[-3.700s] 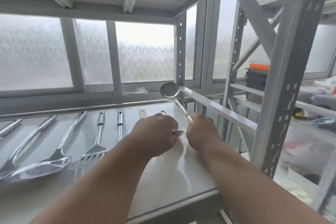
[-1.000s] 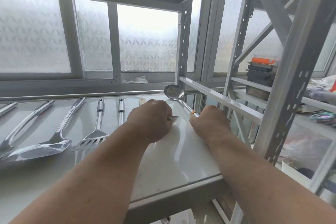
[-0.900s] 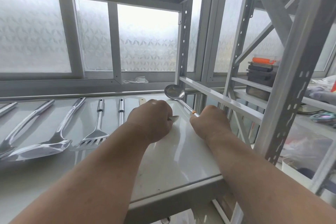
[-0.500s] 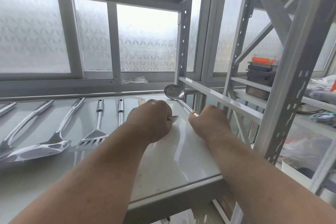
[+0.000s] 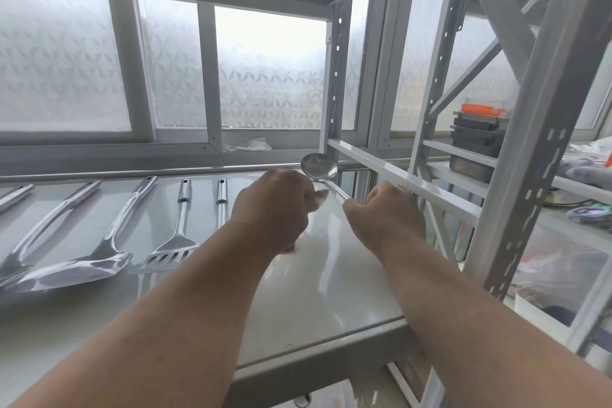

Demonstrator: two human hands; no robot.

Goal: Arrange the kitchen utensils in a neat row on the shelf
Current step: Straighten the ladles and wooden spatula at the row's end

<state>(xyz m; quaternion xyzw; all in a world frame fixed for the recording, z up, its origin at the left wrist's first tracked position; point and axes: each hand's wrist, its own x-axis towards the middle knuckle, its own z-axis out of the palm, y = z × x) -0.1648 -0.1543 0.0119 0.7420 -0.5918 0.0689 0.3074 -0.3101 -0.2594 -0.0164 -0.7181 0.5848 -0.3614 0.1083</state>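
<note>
The right hand (image 5: 385, 212) is closed in a grip on the handle of a steel ladle (image 5: 319, 167), whose round bowl rises at the back right corner of the shelf (image 5: 331, 275), just in front of the rear upright; the handle slants down from the bowl into the fist, and its lower end is hidden inside the hand. The left hand (image 5: 275, 209) is also curled shut, just left of the ladle's handle, with a small pale tip of metal showing at its fingers; what that utensil is cannot be made out, since the hand covers nearly all of it. Both forearms reach in from the bottom edge and block much of the shelf's middle. To the left, the utensils lie side by side on the glossy white surface with handles pointing toward the window: a slotted turner (image 5: 172, 252), a narrow handle (image 5: 221, 195) whose head is hidden behind the left forearm, a broad spatula (image 5: 82, 268), and further steel handles cut off at the left edge. Behind runs a frosted, patterned window (image 5: 271, 76). On the right, past the perforated grey upright (image 5: 530, 149), a neighbouring shelf carries a stack of dark boxes (image 5: 477, 146) with an orange lid on top, and blurred clutter beyond that is too indistinct to name.
</note>
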